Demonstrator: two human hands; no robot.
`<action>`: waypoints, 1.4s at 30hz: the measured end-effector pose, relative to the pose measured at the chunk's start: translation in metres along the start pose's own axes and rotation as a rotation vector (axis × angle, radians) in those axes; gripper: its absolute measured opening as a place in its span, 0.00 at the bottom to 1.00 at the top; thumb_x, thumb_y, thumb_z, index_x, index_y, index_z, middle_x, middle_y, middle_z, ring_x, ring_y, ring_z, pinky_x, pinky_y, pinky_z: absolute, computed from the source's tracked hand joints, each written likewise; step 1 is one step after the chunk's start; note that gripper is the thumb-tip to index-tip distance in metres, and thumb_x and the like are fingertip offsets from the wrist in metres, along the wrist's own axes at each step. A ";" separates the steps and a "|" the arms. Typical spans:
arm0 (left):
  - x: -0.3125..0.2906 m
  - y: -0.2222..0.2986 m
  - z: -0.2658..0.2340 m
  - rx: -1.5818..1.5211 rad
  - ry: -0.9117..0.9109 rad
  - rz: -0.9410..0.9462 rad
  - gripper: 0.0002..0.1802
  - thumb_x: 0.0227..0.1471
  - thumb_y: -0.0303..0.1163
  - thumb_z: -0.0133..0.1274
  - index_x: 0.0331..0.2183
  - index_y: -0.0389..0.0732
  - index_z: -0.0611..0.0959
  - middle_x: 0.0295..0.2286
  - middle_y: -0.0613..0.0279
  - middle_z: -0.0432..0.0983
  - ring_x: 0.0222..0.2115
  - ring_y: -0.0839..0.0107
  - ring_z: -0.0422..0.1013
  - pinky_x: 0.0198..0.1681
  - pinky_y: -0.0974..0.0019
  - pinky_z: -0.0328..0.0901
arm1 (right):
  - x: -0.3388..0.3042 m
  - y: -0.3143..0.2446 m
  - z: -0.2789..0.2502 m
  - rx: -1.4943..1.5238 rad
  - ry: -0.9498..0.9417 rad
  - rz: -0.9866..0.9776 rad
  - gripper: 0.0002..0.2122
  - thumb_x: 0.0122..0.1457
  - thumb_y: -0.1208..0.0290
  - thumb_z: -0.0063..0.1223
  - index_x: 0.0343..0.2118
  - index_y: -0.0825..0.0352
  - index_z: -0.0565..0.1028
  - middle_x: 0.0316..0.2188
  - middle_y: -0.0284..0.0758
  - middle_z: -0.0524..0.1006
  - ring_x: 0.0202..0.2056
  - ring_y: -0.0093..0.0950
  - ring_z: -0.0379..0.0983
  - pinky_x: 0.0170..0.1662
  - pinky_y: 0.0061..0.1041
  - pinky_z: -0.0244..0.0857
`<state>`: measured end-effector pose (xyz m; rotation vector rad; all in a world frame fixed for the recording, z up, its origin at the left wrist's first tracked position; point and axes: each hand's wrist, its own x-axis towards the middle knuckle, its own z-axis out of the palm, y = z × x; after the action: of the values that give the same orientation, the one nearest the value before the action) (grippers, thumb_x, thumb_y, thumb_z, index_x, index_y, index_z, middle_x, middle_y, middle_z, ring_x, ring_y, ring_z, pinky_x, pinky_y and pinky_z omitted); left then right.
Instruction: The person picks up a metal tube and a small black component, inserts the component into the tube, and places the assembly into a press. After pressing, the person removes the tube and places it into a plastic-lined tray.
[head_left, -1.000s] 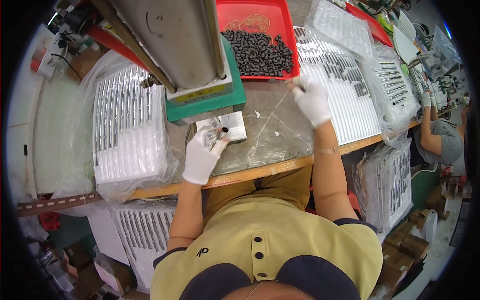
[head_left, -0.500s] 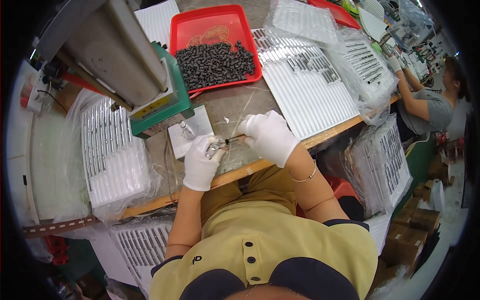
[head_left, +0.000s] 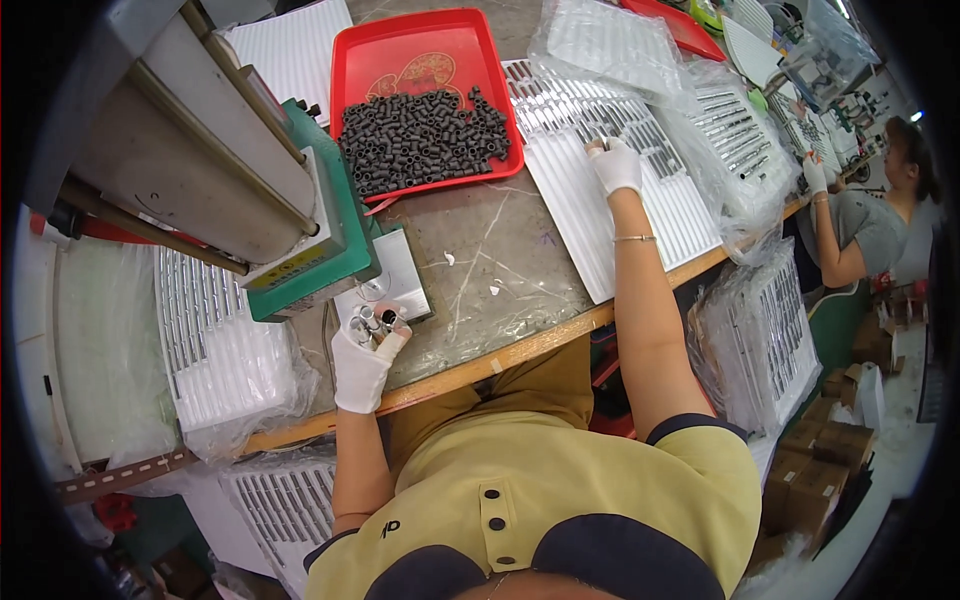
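Both my hands wear white gloves with bare fingertips showing. My left hand (head_left: 362, 365) is closed around several short shiny metal tubes (head_left: 368, 322), their open ends facing up; one end looks dark inside. It is just in front of the metal base plate (head_left: 405, 275) of a green press (head_left: 335, 245). Stretched out to the right, my right hand (head_left: 617, 168) reaches over a white ribbed tray (head_left: 570, 205) holding rows of metal tubes (head_left: 655, 150). Its fingers bend down onto the tubes there and appear pinched on one, partly hidden by the glove.
A red tray (head_left: 425, 45) of small black plastic fittings (head_left: 420, 140) stands behind the press. Plastic-wrapped trays of tubes (head_left: 195, 310) lie at the left, with more (head_left: 755, 340) below the right table edge. At the far right, a co-worker (head_left: 870, 225) sits at the same table.
My right hand has left the left hand and moved far right onto the tube tray. My left hand has drawn slightly left and down, still holding tubes. The co-worker's arm has shifted.
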<state>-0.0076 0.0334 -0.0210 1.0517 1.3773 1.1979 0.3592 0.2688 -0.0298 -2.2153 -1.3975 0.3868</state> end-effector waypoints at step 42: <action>0.058 -0.012 -0.030 0.436 0.139 0.148 0.26 0.35 0.26 0.68 0.39 0.35 0.77 0.29 0.62 0.78 0.24 0.77 0.70 0.30 0.74 0.66 | -0.240 -0.124 0.046 0.471 -0.508 -0.567 0.13 0.45 0.71 0.60 0.35 0.67 0.75 0.26 0.41 0.79 0.29 0.35 0.77 0.34 0.28 0.70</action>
<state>-0.0455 0.0842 -0.0401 1.4146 1.7446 1.1177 0.1383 0.1091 -0.0058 -1.3170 -1.8719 0.9900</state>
